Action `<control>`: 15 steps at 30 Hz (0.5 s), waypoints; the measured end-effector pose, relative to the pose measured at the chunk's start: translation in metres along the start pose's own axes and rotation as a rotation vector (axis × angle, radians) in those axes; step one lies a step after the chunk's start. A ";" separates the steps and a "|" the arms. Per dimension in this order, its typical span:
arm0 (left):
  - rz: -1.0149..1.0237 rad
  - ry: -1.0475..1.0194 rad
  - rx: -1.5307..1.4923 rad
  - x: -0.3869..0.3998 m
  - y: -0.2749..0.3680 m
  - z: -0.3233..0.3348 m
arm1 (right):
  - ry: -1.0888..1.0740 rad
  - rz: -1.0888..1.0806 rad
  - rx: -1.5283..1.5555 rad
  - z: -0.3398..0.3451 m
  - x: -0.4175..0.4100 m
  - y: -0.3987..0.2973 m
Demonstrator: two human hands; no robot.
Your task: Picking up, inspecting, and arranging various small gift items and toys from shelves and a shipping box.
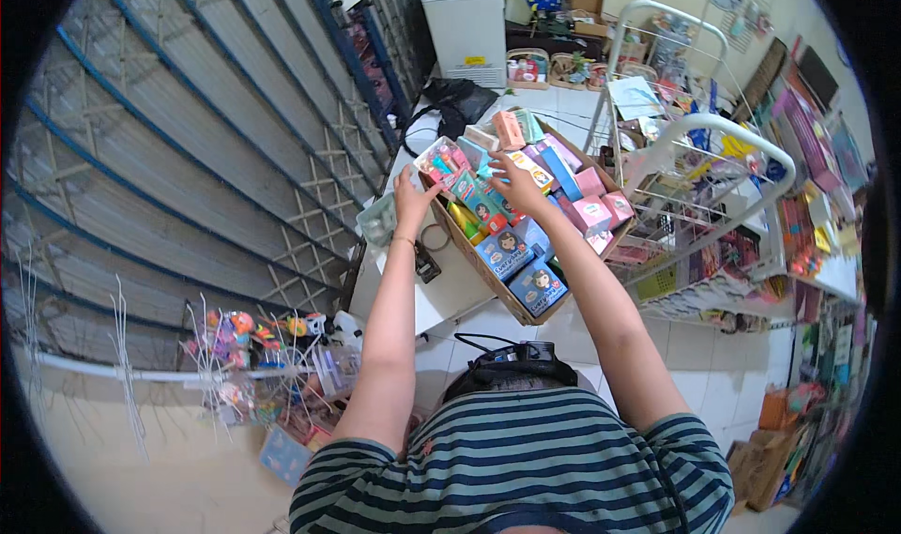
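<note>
An open cardboard carton (486,272) packed with small product boxes stands before me. At its far left corner, my left hand (414,200) has thumb and fingers around the near edge of a clear plastic pack (442,161) of small colourful items. My right hand (517,185) hovers over the middle of the carton, fingers spread, with nothing visible in it. Beneath and beside it are green tube-shaped packs (479,197) and a white and yellow box (529,169). Blue boxes (536,285) with a cartoon girl fill the near end; pink boxes (590,214) lie on the right.
A white table (440,298) holds a pale green basket (378,219), a tape roll (435,238) and a black device (426,263). Right of the carton stands a loaded white wire rack (704,217). A folding metal gate (211,133) runs along the left. Behind is a white chest freezer (464,27).
</note>
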State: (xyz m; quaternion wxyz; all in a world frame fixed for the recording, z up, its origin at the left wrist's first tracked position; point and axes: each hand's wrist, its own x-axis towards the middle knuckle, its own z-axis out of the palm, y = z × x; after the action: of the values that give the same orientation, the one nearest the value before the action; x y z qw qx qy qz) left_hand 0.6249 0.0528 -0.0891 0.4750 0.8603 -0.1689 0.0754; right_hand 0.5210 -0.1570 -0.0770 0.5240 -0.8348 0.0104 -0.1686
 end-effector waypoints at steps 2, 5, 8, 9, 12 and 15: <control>0.019 0.061 0.144 -0.015 0.021 0.004 | 0.051 0.070 0.060 -0.007 -0.019 -0.002; 0.195 0.210 0.069 -0.040 0.070 0.013 | 0.150 0.206 0.168 -0.021 -0.053 -0.015; 0.231 0.109 -0.217 -0.049 0.086 0.046 | 0.275 0.249 0.038 -0.034 -0.080 -0.028; 0.253 0.073 -0.239 -0.054 0.097 0.057 | 0.342 0.246 0.010 -0.042 -0.094 -0.032; 0.024 -0.382 -0.581 -0.080 0.155 0.074 | 0.475 0.283 0.090 -0.071 -0.137 -0.037; 0.111 -0.566 -0.659 -0.101 0.180 0.115 | 0.647 0.344 0.172 -0.107 -0.186 -0.048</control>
State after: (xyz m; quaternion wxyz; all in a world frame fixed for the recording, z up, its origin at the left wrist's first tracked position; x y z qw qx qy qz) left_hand 0.4618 -0.1105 -0.0375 0.6543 0.6394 -0.3532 -0.1958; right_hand 0.3065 -0.1921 -0.0433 0.5823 -0.6776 0.3011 -0.3332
